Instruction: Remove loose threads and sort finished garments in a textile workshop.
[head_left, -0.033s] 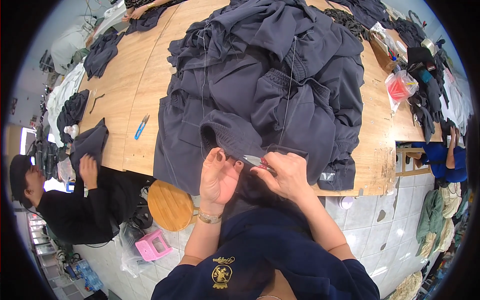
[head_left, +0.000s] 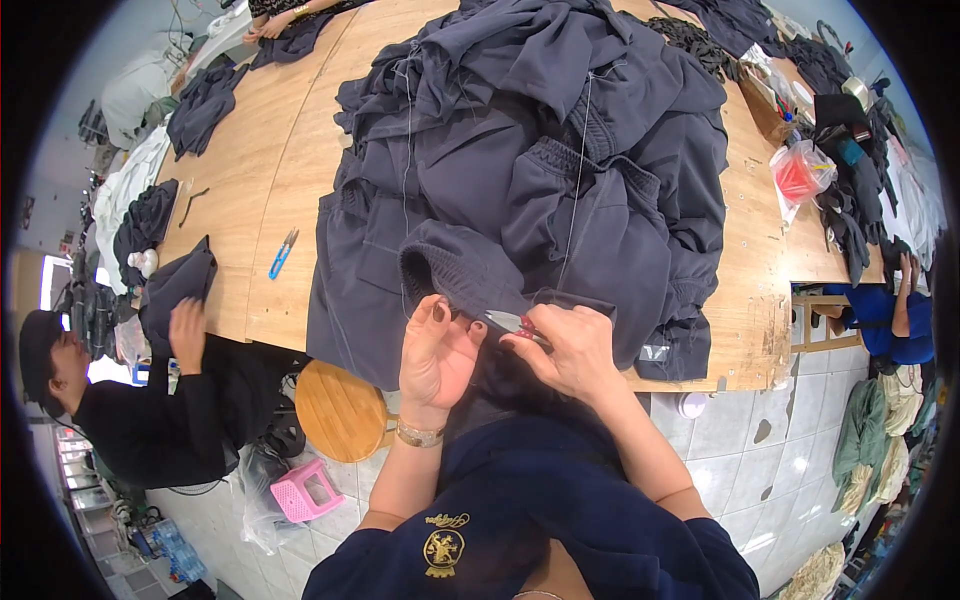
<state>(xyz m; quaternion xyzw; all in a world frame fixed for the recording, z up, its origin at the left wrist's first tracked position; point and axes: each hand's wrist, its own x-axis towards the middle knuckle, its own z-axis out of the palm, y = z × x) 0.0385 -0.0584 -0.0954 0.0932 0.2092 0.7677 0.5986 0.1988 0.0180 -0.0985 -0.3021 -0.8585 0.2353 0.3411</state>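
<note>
Head view: dark grey fabric garment [head_left: 470, 265], ribbed elastic waistband, at wooden counter [head_left: 290, 190] edge.
Left hand [head_left: 437, 352] pinches the fabric; right hand [head_left: 570, 350] grips small metal thread snips [head_left: 508, 322].

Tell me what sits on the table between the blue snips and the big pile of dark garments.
Nothing: in the head view, only bare wooden table lies between the blue snips and the garment pile.

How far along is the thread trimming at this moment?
Done: cannot tell; no trimmed stack stands apart. In hand: left hand pinches a dark grey garment's ribbed edge while right hand works small snips there. Left: a large heap of grey garments on the wooden table.
</note>
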